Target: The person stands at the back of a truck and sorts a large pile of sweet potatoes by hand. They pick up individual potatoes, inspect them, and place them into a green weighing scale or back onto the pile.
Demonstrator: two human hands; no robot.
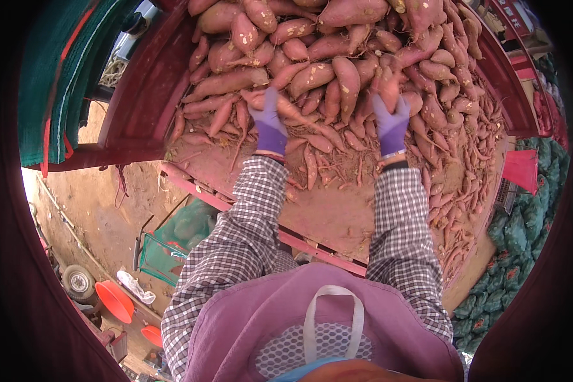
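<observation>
Before me lies a large heap of sweet potatoes (346,86), reddish and rough-skinned, on a dusty truck bed (324,215). My left hand (270,119), in a purple and lavender glove, holds a long, tapering sweet potato (286,107) at the near edge of the heap. My right hand (391,119), gloved the same way, grips another sweet potato (389,90), blurred, over the middle right of the heap. Small thin roots lie loose between and beyond my wrists. Parts of my fingers are hidden behind the hands and the roots.
Red metal side walls (145,76) flank the bed. Green net fabric (52,86) hangs at left. A netted bag (186,224) stands below the bed's edge, near orange basins (114,301) and a wheel (78,281). Filled green net sacks (511,248) are stacked at right.
</observation>
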